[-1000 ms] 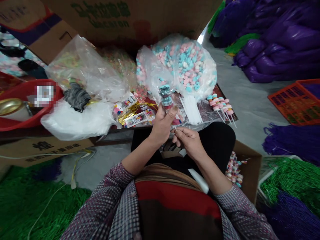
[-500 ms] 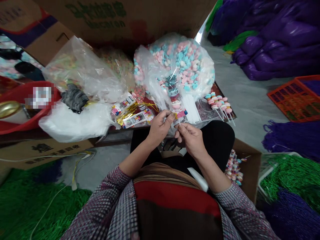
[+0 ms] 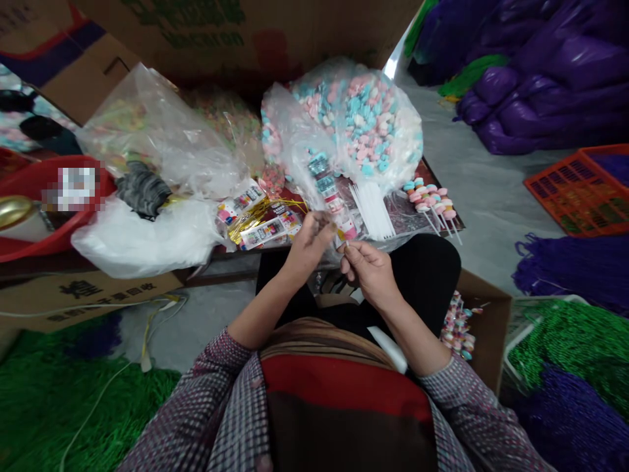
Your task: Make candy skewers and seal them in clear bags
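Between my hands a wrapped candy lollipop [image 3: 328, 188] tilts up and to the left, its clear printed wrapper showing blue and pink pieces. My right hand [image 3: 367, 267] pinches its white stick at the lower end. The fingers of my left hand [image 3: 309, 248] are bent around the lower part of the wrapper, slightly blurred. White sticks [image 3: 372, 211] lie in a bundle just right of the lollipop. Farther right, several unwrapped candy skewers [image 3: 432, 198] rest at the table edge. Printed wrappers [image 3: 271, 232] and gold twist ties [image 3: 249, 219] lie left of my hands.
Behind stands a large clear bag of pink and blue candies [image 3: 368, 121]. Other plastic bags [image 3: 162, 144] and a red basin [image 3: 93, 219] are at left. An open carton [image 3: 486, 314] with wrapped lollipops stands on the floor by my right knee. An orange crate [image 3: 565, 196] is farther right.
The lollipop's top has swung left, and it now leans. My left fingers have lifted and loosened slightly at the wrapper, while my right hand has shifted a little left, still pinching the stick.
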A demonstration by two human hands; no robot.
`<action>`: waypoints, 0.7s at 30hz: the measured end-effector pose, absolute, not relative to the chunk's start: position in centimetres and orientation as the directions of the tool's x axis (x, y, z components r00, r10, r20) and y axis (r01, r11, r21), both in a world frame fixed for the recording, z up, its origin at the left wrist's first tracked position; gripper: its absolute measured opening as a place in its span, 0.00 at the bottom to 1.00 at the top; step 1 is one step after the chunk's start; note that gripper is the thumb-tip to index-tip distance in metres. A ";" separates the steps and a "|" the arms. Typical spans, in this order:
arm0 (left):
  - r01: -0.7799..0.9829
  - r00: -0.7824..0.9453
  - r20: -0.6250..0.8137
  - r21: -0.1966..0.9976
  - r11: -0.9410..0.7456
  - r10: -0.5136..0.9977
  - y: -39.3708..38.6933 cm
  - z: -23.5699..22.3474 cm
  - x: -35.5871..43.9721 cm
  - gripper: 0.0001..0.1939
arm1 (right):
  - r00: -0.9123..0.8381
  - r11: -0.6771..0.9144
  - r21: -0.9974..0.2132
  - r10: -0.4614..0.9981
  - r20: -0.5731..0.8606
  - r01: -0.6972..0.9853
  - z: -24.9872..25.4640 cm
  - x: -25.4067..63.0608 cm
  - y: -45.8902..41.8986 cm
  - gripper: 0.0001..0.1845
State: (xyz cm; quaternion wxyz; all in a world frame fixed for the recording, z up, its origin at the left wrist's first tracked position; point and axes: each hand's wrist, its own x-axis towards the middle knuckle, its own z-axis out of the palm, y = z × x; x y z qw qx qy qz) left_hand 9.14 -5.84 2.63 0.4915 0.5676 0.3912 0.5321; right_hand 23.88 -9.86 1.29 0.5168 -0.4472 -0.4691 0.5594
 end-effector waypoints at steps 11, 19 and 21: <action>-0.514 0.296 0.045 0.850 0.119 0.954 -5.3 5.3 11.3 0.28 | -0.089 -0.021 -0.984 0.996 -0.005 -0.177 1.0 23.6 -10.2 0.23; -0.292 0.429 -0.033 0.941 0.173 0.903 -6.7 2.3 9.8 0.30 | -0.252 -0.049 -0.998 0.966 -0.054 0.024 -0.4 24.5 -9.3 0.26; -0.184 0.382 0.015 0.981 0.060 0.924 -6.7 1.4 8.8 0.27 | -0.327 -0.006 -0.989 0.943 -0.055 0.149 0.3 25.9 -8.5 0.23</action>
